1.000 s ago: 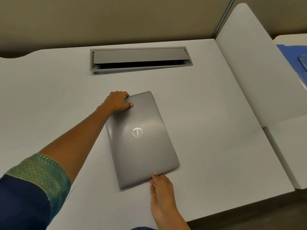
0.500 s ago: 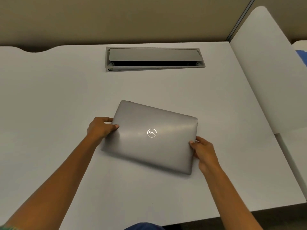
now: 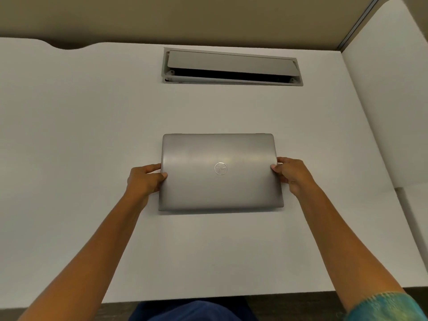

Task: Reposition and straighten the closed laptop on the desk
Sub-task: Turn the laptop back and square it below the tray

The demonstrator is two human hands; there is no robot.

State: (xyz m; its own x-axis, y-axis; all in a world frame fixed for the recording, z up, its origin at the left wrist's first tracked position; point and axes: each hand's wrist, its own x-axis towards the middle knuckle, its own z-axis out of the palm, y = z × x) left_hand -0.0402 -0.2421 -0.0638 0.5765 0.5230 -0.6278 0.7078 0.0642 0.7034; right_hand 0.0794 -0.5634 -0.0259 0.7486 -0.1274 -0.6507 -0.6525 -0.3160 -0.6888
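A closed grey laptop with a round logo on its lid lies flat in the middle of the white desk. Its long edges run parallel to the desk's front edge. My left hand grips the laptop's left short edge, thumb on the lid. My right hand grips the right short edge the same way. Both forearms reach in from the bottom of the view.
A grey cable hatch with its flap tilted open is set into the desk behind the laptop. A white side panel rises along the desk's right side. A beige partition wall stands at the back.
The laptop has turned from lengthwise, through a tilt, to square with the desk's front edge. My hands moved from its far corner and near end to its two short edges.
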